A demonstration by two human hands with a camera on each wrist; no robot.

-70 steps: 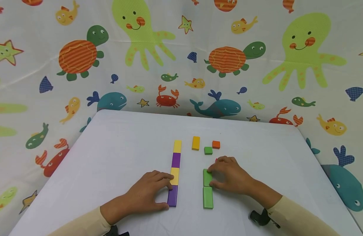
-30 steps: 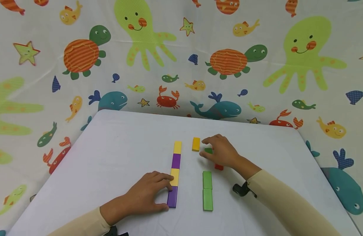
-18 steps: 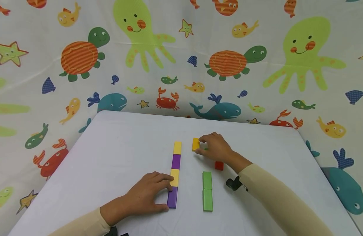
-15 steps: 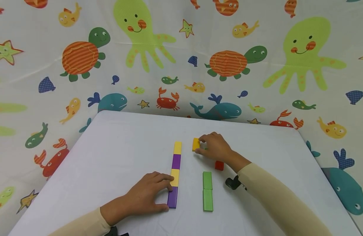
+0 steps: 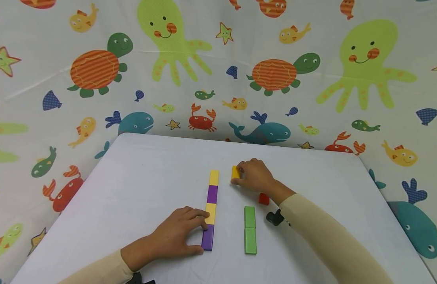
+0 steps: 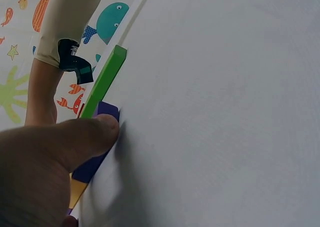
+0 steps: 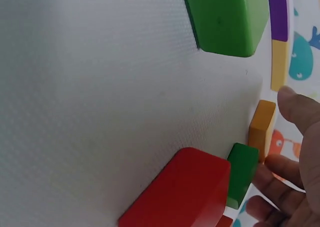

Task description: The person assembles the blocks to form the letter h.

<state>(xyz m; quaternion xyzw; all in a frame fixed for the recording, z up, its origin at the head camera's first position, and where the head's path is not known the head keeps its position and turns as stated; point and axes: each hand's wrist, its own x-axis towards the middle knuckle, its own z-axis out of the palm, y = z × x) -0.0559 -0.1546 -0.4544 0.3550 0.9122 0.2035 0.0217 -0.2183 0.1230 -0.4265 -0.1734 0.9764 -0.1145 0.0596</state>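
Observation:
Four-piece row of flat blocks, yellow and purple in turn, lies left of the table's middle. My left hand (image 5: pixel 179 232) rests beside it, thumb against the near purple block (image 5: pixel 208 237) and a fingertip on the near yellow block (image 5: pixel 211 213). Farther back, my right hand (image 5: pixel 255 175) pinches an orange-yellow block (image 5: pixel 235 172) between thumb and fingers. In the right wrist view that block (image 7: pixel 262 127) lies between thumb and fingertips, with a dark green block (image 7: pixel 242 172) beside it; in the head view the hand hides the green one.
Two light green blocks (image 5: pixel 250 230) lie end to end right of the row. A red block (image 5: pixel 264 198) sits near the right forearm. An orange block (image 7: pixel 225 221) shows at the right wrist view's bottom edge. A sea-animal cloth (image 5: pixel 218 79) hangs behind the white table (image 5: pixel 161 165).
My right hand left the light green blocks, moved back and left, and its thumb and fingers closed in on the orange-yellow block. My left hand stayed in place.

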